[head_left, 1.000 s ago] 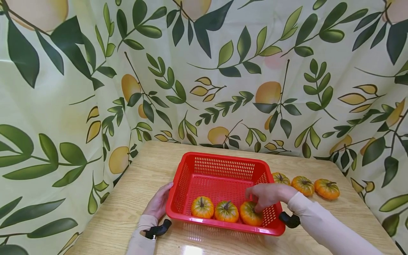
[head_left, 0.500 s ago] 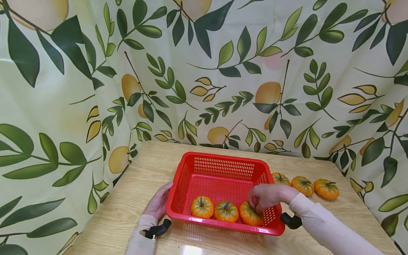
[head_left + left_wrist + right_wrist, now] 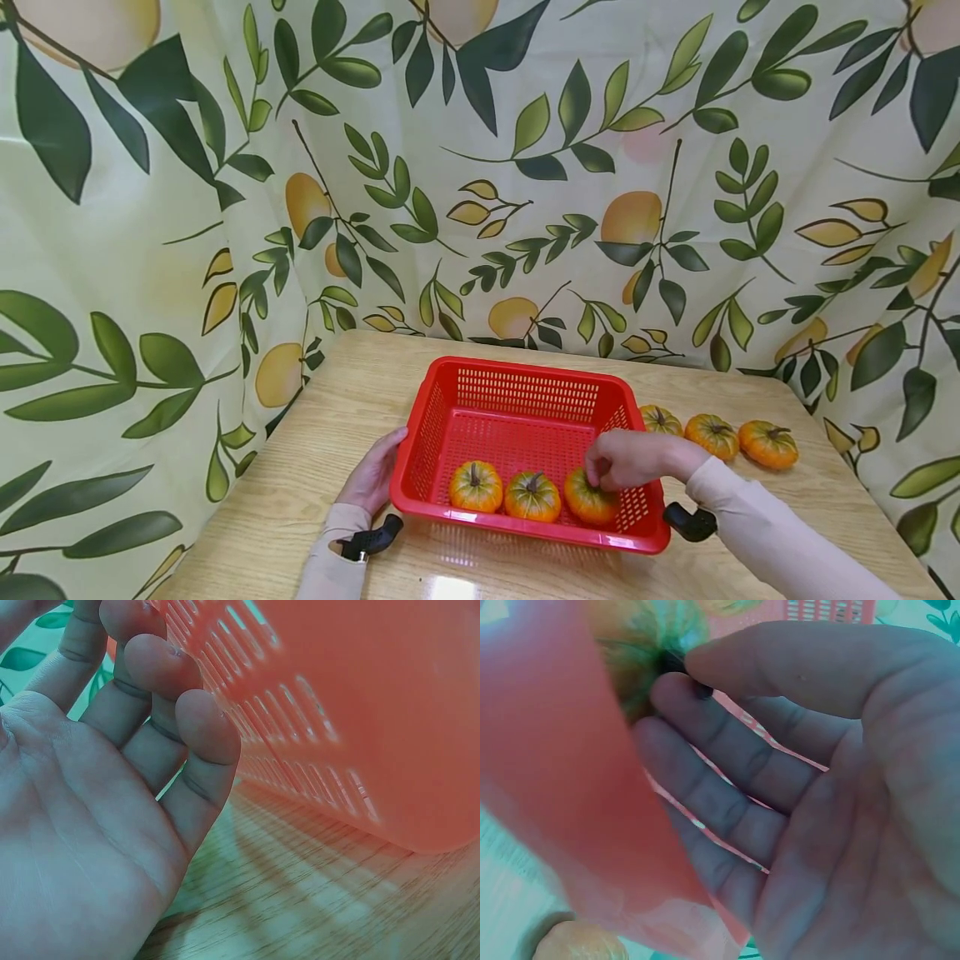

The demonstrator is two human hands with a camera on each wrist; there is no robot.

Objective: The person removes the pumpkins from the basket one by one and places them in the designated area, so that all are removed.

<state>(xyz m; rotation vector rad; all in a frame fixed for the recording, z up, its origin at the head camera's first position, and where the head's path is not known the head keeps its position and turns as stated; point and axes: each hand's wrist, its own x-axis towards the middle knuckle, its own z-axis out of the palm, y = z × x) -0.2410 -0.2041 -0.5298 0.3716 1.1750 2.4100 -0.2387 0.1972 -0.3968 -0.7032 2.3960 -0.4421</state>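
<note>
A red plastic basket stands on the wooden table, with three small orange-green pumpkins in a row along its near side. My right hand reaches over the basket's right wall and pinches the dark stem of the rightmost pumpkin between thumb and forefinger. To its left sit the middle pumpkin and the left pumpkin. At the basket's left side, my left hand rests with relaxed, slightly bent fingers. Its fingertips lie against the slotted outer wall in the left wrist view.
Outside the basket to the right, three more pumpkins lie on the table: one partly behind the basket's wall, a middle one and a far-right one. A leaf-patterned cloth hangs behind the wooden tabletop.
My right hand's fingers have closed from a looser reach into a pinch on the rightmost pumpkin's stem, and that pumpkin has shifted very slightly. The left hand and basket stay put.
</note>
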